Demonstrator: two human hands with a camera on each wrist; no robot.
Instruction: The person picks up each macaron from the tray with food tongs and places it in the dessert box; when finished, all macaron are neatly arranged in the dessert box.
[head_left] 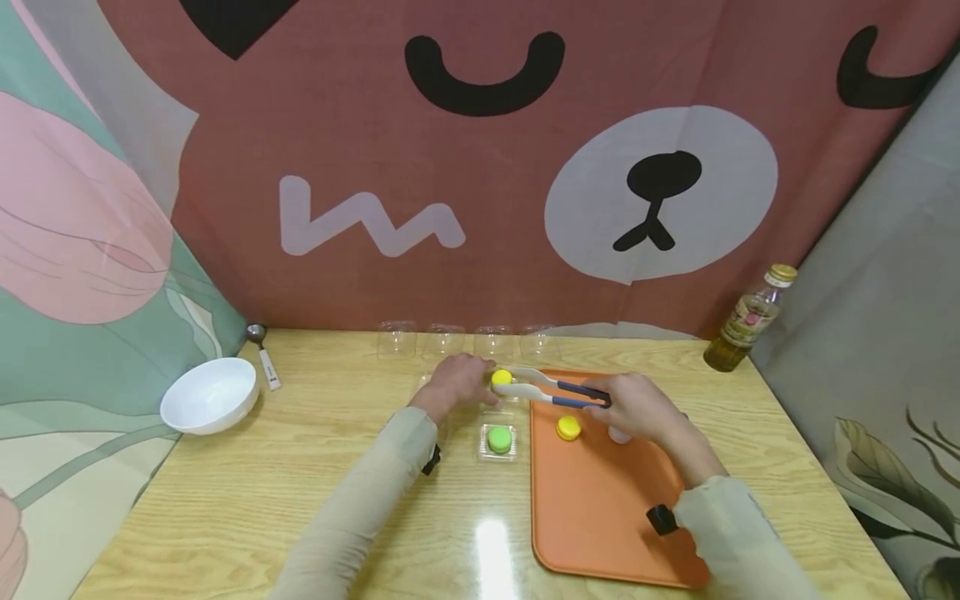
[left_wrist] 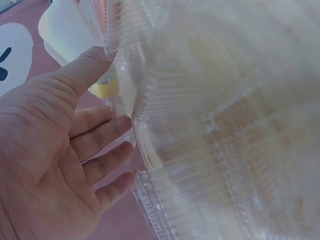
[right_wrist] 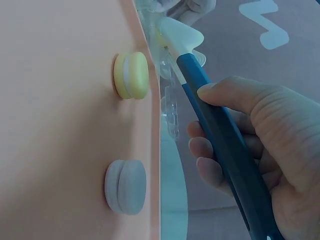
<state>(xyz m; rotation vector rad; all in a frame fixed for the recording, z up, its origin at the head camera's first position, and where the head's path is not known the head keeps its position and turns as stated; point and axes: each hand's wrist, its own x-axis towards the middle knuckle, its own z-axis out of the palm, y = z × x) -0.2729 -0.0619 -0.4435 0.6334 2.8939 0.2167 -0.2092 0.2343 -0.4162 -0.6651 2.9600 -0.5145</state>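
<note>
On the pale wooden table [head_left: 255, 483], furthest left, is a white round bowl [head_left: 210, 396], with a metal-headed scoop with a white handle [head_left: 266, 363] just beside it. Further right, the left hand [head_left: 459, 383] reaches in, its sleeve pale. In the left wrist view its thumb and fingers are spread well apart and extended toward clear ribbed plastic packaging [left_wrist: 220, 135], the thumb at a plastic edge; they do not wrap around anything. Behind that hand, a row of four clear plastic containers [head_left: 444, 342] lines the back of the table.

Just right of the left hand's fingertips is a round yellow macaron-shaped piece [head_left: 501, 379]. It lies between the white heads of a pair of tongs with dark blue handles [head_left: 555, 401]; whether the heads squeeze it I cannot tell. Nearer the person, a round green macaron-shaped piece [head_left: 499, 438] sits in a small square clear plastic container [head_left: 486, 455].

Next comes an orange rectangular tray with rounded corners [head_left: 592, 500], bearing a second yellow piece [head_left: 568, 428] and, to its right, a pale macaron-shaped piece [head_left: 618, 434], partly hidden by the right hand [head_left: 637, 404]. That hand grips the tongs firmly by the handles, thumb on one side, fingers curled around the other; the gap between the arms is narrow. Furthest right, a glass bottle with a gold cap [head_left: 742, 327] stands at the back.
</note>
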